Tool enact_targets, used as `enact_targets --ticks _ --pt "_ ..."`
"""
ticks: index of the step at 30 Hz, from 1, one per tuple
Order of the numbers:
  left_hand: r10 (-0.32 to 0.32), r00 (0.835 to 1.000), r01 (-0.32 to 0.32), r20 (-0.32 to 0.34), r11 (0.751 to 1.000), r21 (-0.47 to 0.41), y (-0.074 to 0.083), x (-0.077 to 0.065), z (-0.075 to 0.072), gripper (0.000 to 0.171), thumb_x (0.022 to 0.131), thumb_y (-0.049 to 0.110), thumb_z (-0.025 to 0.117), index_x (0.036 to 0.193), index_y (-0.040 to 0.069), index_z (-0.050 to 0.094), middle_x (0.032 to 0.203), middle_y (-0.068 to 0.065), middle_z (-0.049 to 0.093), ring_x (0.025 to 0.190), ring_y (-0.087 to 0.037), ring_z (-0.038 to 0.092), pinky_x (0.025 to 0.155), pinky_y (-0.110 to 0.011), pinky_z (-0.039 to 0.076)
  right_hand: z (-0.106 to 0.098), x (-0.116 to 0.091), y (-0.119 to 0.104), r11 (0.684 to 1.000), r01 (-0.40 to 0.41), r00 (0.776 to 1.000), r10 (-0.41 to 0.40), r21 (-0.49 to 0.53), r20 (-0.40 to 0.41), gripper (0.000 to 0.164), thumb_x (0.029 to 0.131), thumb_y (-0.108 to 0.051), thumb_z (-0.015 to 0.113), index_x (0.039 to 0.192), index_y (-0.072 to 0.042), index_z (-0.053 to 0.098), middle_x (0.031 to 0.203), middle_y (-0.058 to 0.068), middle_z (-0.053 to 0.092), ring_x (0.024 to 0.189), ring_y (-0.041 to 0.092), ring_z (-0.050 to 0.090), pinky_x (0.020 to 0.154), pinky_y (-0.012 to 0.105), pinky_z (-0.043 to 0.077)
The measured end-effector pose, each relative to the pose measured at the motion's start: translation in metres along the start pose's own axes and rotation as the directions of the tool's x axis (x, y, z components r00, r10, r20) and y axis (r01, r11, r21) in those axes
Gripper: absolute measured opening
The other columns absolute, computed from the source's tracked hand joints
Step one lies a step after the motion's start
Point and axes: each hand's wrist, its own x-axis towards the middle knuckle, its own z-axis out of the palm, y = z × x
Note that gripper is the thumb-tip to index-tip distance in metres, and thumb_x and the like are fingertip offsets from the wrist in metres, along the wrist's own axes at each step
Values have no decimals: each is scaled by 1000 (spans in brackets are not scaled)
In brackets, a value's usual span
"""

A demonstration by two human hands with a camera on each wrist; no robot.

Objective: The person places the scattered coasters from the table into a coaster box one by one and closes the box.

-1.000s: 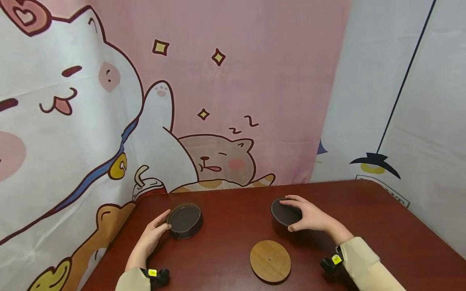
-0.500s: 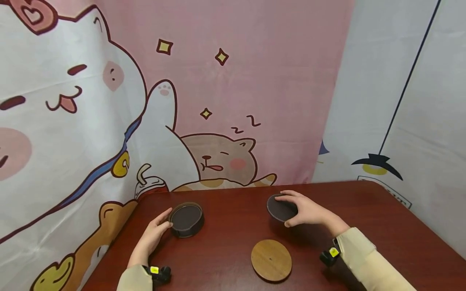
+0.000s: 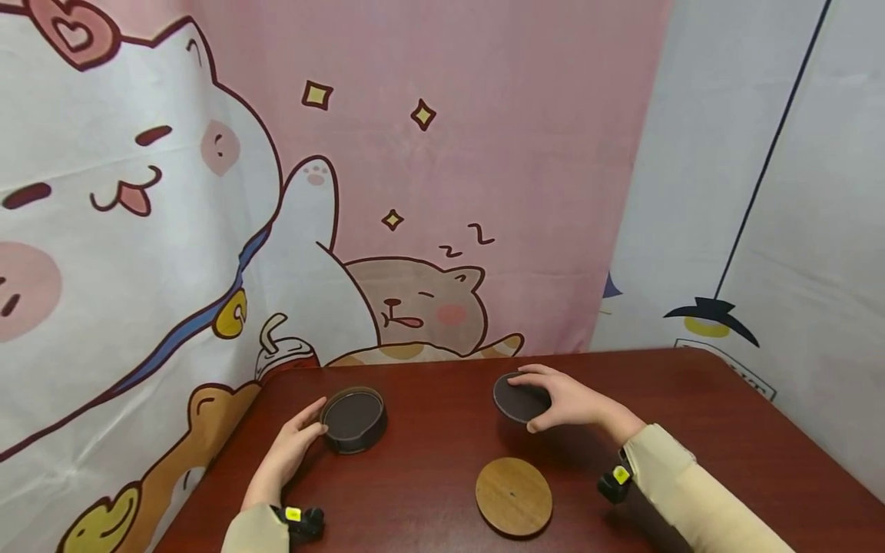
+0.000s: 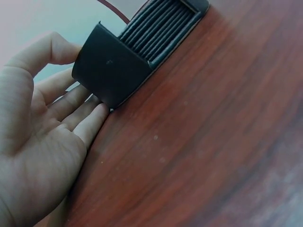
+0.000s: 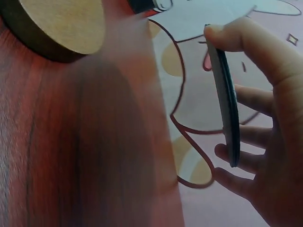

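Observation:
On the left of the table stands a round black coaster holder (image 3: 354,421). Several thin dark coasters are stacked in it, their edges showing through the gap in its wall in the left wrist view (image 4: 158,33). My left hand (image 3: 286,449) holds the holder's left side, thumb and fingertips against its outer wall. My right hand (image 3: 570,399) grips a round dark coaster (image 3: 520,399) by its rim, above the table. The right wrist view shows this coaster (image 5: 225,99) edge-on between thumb and fingers. A round wooden disc (image 3: 514,497) lies on the table, nearer than the held coaster.
The reddish-brown wooden table (image 3: 415,491) reaches back to a curtain (image 3: 539,192) printed with cartoon animals. A pale curtain panel (image 3: 795,230) hangs along the right. Each wrist wears a small black camera, such as the right one (image 3: 614,484).
My right hand has moved left with the coaster, a little towards the holder. The left hand, the holder and the wooden disc have stayed in place.

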Motion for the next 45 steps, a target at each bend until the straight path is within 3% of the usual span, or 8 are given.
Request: enact_targets --ticks 4,13,20,28,36,45 --pt "2 1000 -2 -13 1000 21 -1 1 -2 62 90 3 55 149 6 37 151 -18 34 135 -27 33 98 -22 34 12 13 -3 1000 30 999 -30 1 30 76 69 -42 80 137 -21 56 147 16 38 120 33 44 84 45 43" --pt "18 1000 -18 -10 1000 5 -4 3 -1 63 88 2 56 148 5 38 149 -19 37 134 -28 35 91 -15 36 41 46 -15 995 100 994 -100 9 48 87 68 -43 78 146 -25 45 147 8 37 124 25 42 87 42 43" --pt "22 999 -22 -26 1000 4 -3 3 -1 61 88 2 57 147 6 41 148 -18 40 134 -28 36 98 -25 36 52 77 -40 989 145 985 -141 -32 103 87 68 -44 78 146 -27 44 149 4 35 126 24 39 90 42 42" --pt "26 999 -26 -40 1000 9 1 5 -1 61 87 2 56 147 6 42 147 -19 41 134 -30 37 107 -44 29 64 111 -63 975 214 969 -205 -58 136 87 67 -42 79 145 -24 46 148 5 36 127 24 39 93 41 41" --pt "25 1000 -25 -14 1000 -2 3 7 -5 62 89 2 57 148 6 40 149 -19 38 137 -31 32 109 -46 26 80 141 -87 970 233 962 -220 -66 162 85 68 -45 78 145 -26 47 149 6 35 130 25 37 96 41 40" --pt "18 999 -18 -44 1000 -14 2 2 -2 62 86 1 58 146 6 43 146 -21 42 134 -32 37 107 -46 29 112 171 -112 979 205 963 -204 11 176 85 68 -46 79 144 -24 48 150 6 35 134 25 35 100 39 38"
